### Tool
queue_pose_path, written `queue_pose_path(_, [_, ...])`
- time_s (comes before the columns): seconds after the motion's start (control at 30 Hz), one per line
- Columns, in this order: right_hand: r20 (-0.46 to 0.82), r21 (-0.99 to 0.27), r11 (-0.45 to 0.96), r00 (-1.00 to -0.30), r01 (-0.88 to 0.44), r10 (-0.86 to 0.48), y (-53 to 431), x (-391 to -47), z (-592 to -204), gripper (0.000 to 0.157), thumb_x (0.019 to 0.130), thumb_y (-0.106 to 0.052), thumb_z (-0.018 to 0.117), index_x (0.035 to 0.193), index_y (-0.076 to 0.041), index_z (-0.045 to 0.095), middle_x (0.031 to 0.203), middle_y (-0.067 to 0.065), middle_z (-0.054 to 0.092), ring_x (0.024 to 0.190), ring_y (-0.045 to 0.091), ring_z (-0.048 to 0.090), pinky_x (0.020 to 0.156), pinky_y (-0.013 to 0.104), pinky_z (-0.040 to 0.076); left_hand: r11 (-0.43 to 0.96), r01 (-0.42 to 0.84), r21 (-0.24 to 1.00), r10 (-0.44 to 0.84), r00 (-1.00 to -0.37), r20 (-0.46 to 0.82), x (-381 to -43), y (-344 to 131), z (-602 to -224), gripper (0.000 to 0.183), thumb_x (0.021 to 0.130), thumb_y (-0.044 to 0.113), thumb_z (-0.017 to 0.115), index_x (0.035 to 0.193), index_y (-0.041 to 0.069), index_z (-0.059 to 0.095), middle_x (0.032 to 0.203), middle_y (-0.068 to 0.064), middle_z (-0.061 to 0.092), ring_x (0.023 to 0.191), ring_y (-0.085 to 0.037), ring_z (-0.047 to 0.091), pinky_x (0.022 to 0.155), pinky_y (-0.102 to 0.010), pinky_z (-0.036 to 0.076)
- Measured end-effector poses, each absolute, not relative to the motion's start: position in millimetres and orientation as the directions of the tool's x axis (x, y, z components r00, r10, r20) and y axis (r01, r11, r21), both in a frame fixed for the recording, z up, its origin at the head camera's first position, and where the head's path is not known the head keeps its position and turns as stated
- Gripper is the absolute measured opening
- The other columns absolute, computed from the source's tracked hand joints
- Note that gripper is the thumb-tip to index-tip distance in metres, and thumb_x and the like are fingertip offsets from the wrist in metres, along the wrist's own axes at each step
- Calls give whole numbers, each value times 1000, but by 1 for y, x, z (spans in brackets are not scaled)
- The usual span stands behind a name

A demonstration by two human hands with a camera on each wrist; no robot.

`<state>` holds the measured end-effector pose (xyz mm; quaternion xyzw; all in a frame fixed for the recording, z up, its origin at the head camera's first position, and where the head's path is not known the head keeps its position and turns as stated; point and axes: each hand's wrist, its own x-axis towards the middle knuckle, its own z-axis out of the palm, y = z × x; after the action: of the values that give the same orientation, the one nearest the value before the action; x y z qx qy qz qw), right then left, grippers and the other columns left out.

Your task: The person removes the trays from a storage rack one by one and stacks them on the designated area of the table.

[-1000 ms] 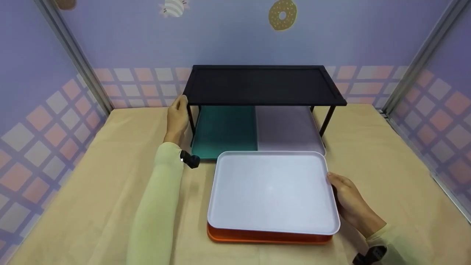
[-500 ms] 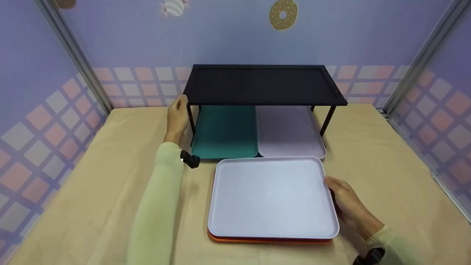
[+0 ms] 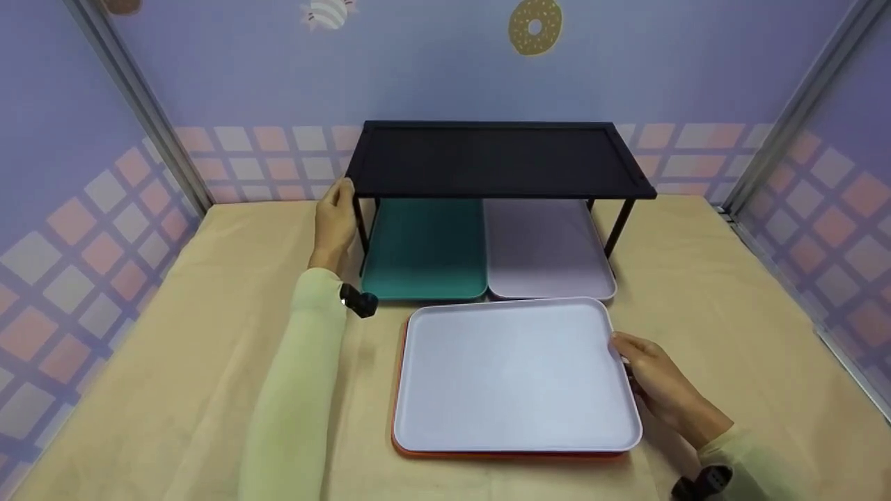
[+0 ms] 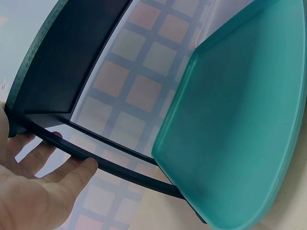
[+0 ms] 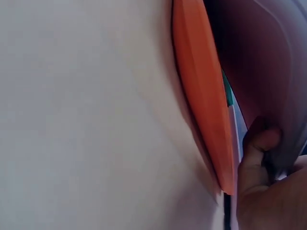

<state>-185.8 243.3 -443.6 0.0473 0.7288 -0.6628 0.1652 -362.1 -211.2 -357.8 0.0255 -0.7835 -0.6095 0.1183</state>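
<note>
A black shelf rack (image 3: 498,160) stands at the back on thin legs. My left hand (image 3: 334,219) holds its front left corner; in the left wrist view, fingers (image 4: 81,172) lie against the leg. Under the rack, a green tray (image 3: 426,257) and a pale lilac tray (image 3: 550,254) lie side by side, their front ends sticking out. My right hand (image 3: 661,383) grips the right edge of a white tray (image 3: 515,376), fingertips beneath it. That tray lies over an orange tray (image 5: 201,91), with a gap between them at the right side.
A beige cloth (image 3: 188,362) covers the table. A purple wall (image 3: 445,62) with pink and white checks stands close behind the rack, and side walls flank the table. Wrist cameras (image 3: 358,300) are strapped to both arms.
The white tray has come down and toward me, now covering most of the orange tray. My right hand went with it, keeping its grip. The left hand and the rack stay put.
</note>
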Motion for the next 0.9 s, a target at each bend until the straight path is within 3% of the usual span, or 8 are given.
queue_pose_path(0.17, [-252, -946, 243, -959, 216, -129, 247, -188, -439, 64, 111, -36, 46, 152, 12, 35, 126, 13, 64, 103, 12, 67, 86, 29, 59, 302, 119, 946, -184, -966, 180, -363, -212, -358, 58, 112, 45, 31, 161, 14, 33, 167, -6, 31, 155, -22, 25, 126, -34, 24])
queue_pose_path(0.4, [-163, -907, 400, -985, 130, -49, 248, -192, -433, 48, 105, -23, 60, 137, 12, 56, 105, 10, 69, 77, 17, 70, 64, 31, 61, 283, 108, 953, -190, -968, 167, -363, -211, -358, 60, 112, 47, 32, 162, 14, 32, 167, -6, 30, 155, -22, 26, 126, -34, 25])
queue_pose_path(0.53, [-141, -878, 468, -989, 103, -46, 248, -192, -430, 41, 103, -18, 62, 132, 11, 59, 101, 11, 69, 70, 16, 66, 60, 31, 60, 282, 105, 954, -188, -969, 163, -364, -211, -358, 60, 112, 47, 32, 162, 14, 31, 168, -6, 30, 155, -22, 25, 126, -34, 25])
queue_pose_path(0.9, [-105, -836, 549, -988, 24, -117, 251, -193, -437, 38, 101, -9, 61, 131, 14, 61, 106, 18, 70, 74, 15, 67, 61, 30, 61, 244, 93, 965, -184, -973, 141, -362, -209, -358, 60, 111, 49, 33, 162, 18, 31, 168, -4, 29, 156, -21, 25, 126, -35, 26])
